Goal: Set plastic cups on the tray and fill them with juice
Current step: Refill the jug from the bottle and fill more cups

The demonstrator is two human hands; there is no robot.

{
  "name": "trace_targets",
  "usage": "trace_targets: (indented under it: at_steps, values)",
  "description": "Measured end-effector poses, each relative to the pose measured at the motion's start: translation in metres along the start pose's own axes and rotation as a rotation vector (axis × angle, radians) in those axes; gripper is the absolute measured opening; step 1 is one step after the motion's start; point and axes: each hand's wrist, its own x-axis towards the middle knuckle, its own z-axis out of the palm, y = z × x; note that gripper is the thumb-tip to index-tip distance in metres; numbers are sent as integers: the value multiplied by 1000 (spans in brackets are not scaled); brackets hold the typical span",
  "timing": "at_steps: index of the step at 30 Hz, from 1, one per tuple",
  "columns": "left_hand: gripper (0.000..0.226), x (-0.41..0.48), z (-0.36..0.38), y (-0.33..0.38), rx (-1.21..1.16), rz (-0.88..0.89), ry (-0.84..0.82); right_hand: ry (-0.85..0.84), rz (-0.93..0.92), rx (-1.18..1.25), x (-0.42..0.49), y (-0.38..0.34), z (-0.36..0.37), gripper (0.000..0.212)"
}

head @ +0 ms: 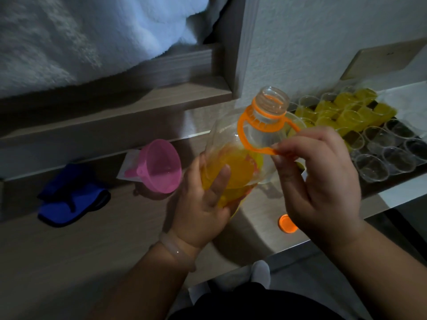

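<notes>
My left hand [203, 204] grips the uncapped bottle [231, 172]; my right hand [318, 181] pinches its handle [254, 146]. A slip would spill juice.

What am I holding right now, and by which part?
The juice bottle, uncapped. The left hand grips its lower body; the right hand pinches the orange carry handle looped round its neck.

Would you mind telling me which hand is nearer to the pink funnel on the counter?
Left. The left hand, holding the juice bottle from below, is just right of the pink funnel; the right hand, pinching the bottle's orange handle, is farther right.
</notes>
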Motion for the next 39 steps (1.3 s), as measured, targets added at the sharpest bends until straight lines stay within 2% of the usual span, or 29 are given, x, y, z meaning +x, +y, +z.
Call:
trace_targets:
  at_steps: [6,12,16,19,23,33,39]
  values:
    - [100,13,-36,2,138,55,-176,13,25,-66,1,-4,4,18]
    - [82,29,-70,9,266,37,-401,-29,47,-83,1,-5,4,24]
    - [107,34,-84,14,368,-5,-533,-62,83,-110,-1,-5,12,26]
    - [114,39,-90,19,453,-16,-588,-81,111,-116,-2,-3,17,30]
    - [113,48,-95,21,518,-11,-658,-104,157,-127,-2,0,18,34]
    - [105,64,-89,31,462,-6,-765,-114,208,-224,2,6,15,36]
    - [109,74,-91,35,497,9,-825,-131,224,-224,2,7,14,40]
